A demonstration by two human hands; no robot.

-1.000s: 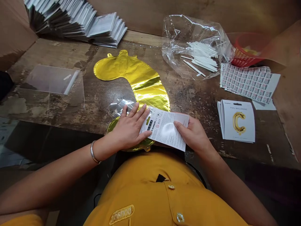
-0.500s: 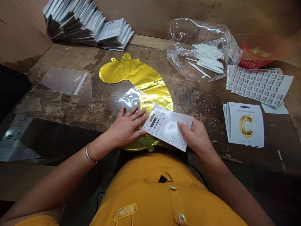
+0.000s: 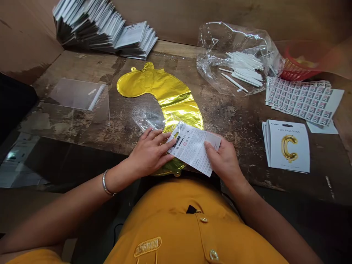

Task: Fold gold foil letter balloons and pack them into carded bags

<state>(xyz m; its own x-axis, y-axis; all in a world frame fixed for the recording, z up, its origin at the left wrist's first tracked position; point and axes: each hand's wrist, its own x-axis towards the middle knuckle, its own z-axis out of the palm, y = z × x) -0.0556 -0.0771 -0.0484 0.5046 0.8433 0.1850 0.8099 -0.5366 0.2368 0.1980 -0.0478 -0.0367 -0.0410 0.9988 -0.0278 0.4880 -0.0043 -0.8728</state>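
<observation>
A flat gold foil balloon [image 3: 165, 93] in a curved letter shape lies on the worn wooden table [image 3: 233, 117]. Over its near end lies a white printed card inside a clear sleeve [image 3: 192, 146]. My left hand [image 3: 150, 152] rests on the sleeve's left part, fingers bent and pressing on the film. My right hand [image 3: 224, 159] grips the card's right edge, thumb on top.
A stack of cards printed with a gold C [image 3: 287, 146] lies at the right, sticker sheets [image 3: 299, 99] behind it, then a red basket [image 3: 298, 68]. A clear bag of white sticks [image 3: 239, 68] sits at the back, card piles [image 3: 104, 27] at back left, empty sleeves [image 3: 74, 95] at left.
The card and sleeve have been drawn slightly toward me and leftward. My left fingers have curled from flat to bent. The camera has shifted a little.
</observation>
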